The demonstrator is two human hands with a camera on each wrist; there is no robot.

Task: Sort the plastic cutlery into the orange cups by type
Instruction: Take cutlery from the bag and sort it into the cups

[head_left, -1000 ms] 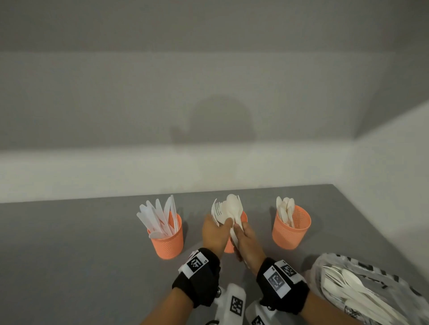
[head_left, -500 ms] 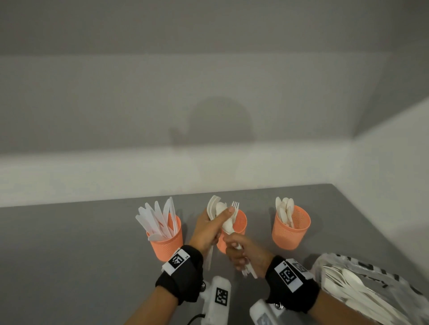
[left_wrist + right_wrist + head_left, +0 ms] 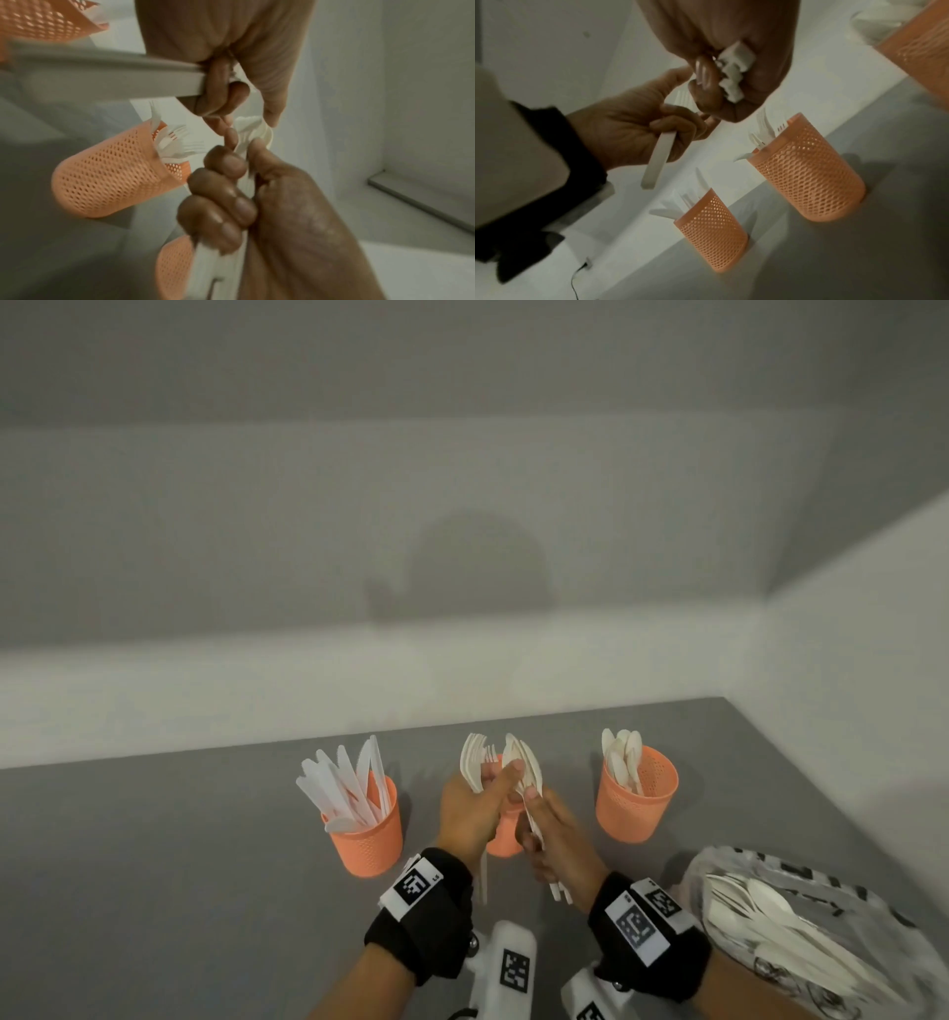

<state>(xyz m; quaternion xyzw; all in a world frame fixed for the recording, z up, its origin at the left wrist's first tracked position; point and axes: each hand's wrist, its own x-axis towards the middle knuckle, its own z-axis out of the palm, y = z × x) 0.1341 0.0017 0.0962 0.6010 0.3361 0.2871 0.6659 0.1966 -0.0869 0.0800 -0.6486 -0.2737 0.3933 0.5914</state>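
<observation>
Right of cups: cutlery bag (image 3: pixel 821 932) | both hands (image 3: pixel 506 814) gripping cutlery, hiding middle cup (image 3: pixel 503 834)

Matt white plastic cutlery (image 3: pixel 524 770) fills my hands above perforated orange plastic cups (image 3: pixel 367 837) on a smooth matt grey table (image 3: pixel 154 865); a glossy, crinkled plastic bag (image 3: pixel 821 932) lies beside me.
</observation>
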